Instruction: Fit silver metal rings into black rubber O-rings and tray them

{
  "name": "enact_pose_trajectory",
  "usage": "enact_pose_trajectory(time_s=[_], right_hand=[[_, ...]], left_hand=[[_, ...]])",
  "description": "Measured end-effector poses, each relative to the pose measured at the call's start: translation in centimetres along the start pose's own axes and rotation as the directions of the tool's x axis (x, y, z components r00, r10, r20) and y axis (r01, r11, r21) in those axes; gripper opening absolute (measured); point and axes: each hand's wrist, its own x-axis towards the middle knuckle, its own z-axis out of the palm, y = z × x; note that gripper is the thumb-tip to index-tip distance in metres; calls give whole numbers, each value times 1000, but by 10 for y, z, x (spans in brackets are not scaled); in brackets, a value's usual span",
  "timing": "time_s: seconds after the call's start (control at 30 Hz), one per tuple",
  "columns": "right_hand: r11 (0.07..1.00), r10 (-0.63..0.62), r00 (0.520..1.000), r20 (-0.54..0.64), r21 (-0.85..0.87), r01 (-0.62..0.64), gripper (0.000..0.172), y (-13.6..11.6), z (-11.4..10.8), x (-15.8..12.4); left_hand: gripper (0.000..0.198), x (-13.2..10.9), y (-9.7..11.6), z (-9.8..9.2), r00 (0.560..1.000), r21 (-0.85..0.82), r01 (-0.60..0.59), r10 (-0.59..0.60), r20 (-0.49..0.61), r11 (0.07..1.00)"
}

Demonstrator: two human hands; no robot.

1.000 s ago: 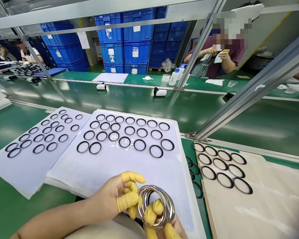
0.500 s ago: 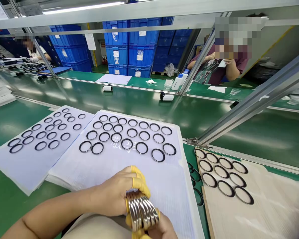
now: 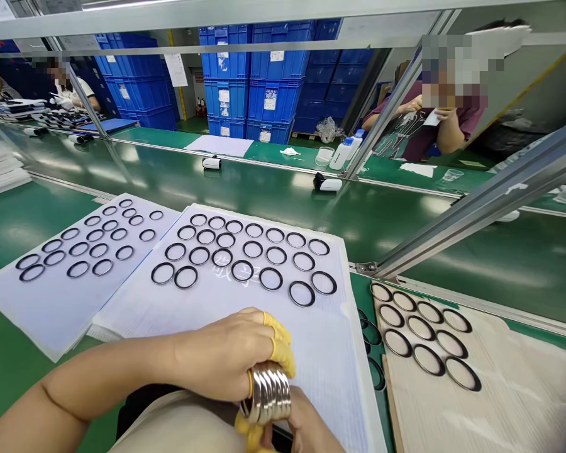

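My left hand (image 3: 226,355), with yellow finger cots on its fingertips, is closed over a stack of silver metal rings (image 3: 266,394) held edge-on near the bottom of the view. My right hand (image 3: 306,428) grips the same stack from below, with only part of it showing at the frame's lower edge. Both hands hover over the near edge of a white sheet (image 3: 245,314) that carries rows of black rings (image 3: 245,251).
A second white sheet (image 3: 51,289) with black rings lies to the left. A beige board (image 3: 476,390) with more rings lies to the right. A slanted metal bar (image 3: 476,207) crosses above it. Small white devices (image 3: 327,184) ride the green conveyor. People work across the line.
The ring stack turned from face-on to edge-on, and my left hand closed down over it. The hands sank a little lower in view.
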Motion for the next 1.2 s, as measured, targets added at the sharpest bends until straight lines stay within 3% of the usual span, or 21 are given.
enact_pose_trajectory(time_s=[0.07, 0.17, 0.27, 0.4, 0.53, 0.6, 0.73, 0.8, 0.97, 1.07, 1.2], right_hand=[[993, -67, 992, 104, 104, 56, 29, 3, 8, 13], [969, -140, 989, 53, 215, 125, 46, 22, 26, 23], [957, -129, 991, -24, 259, 131, 59, 42, 35, 18], [983, -41, 996, 77, 181, 26, 50, 39, 24, 9], [997, 16, 999, -40, -76, -19, 33, 24, 16, 8], [994, 20, 999, -42, -109, -24, 31, 24, 19, 9], [982, -53, 990, 132, 187, 28, 51, 40, 24, 11], [976, -68, 984, 167, 216, 31, 60, 46, 22, 10], [991, -97, 987, 129, 107, 83, 45, 45, 18, 4], [991, -122, 992, 20, -59, 123, 36, 42, 23, -3], [983, -97, 994, -59, -160, 86, 38, 45, 27, -13]], left_hand=[[13, 4, -6, -1, 999, -27, 25, -24, 21, 999], [16, 9, -16, -4, 996, -72, 62, -57, 74, 995], [19, 10, -21, -5, 989, -91, 112, -102, 108, 990], [20, 8, -17, -6, 990, -56, 124, -120, 69, 991], [16, 7, -12, -9, 996, -21, 42, -40, 83, 999], [18, 8, -14, -11, 991, -7, 31, -30, 129, 999], [25, 11, -29, -9, 965, -95, 112, -85, 246, 989], [32, 11, -37, -4, 955, -182, 160, -106, 276, 970], [37, 10, -45, 11, 940, -343, 253, -145, 309, 905], [34, 11, -41, 14, 950, -407, 242, -128, 286, 881], [26, 13, -34, 14, 967, -476, 192, -81, 243, 858]])
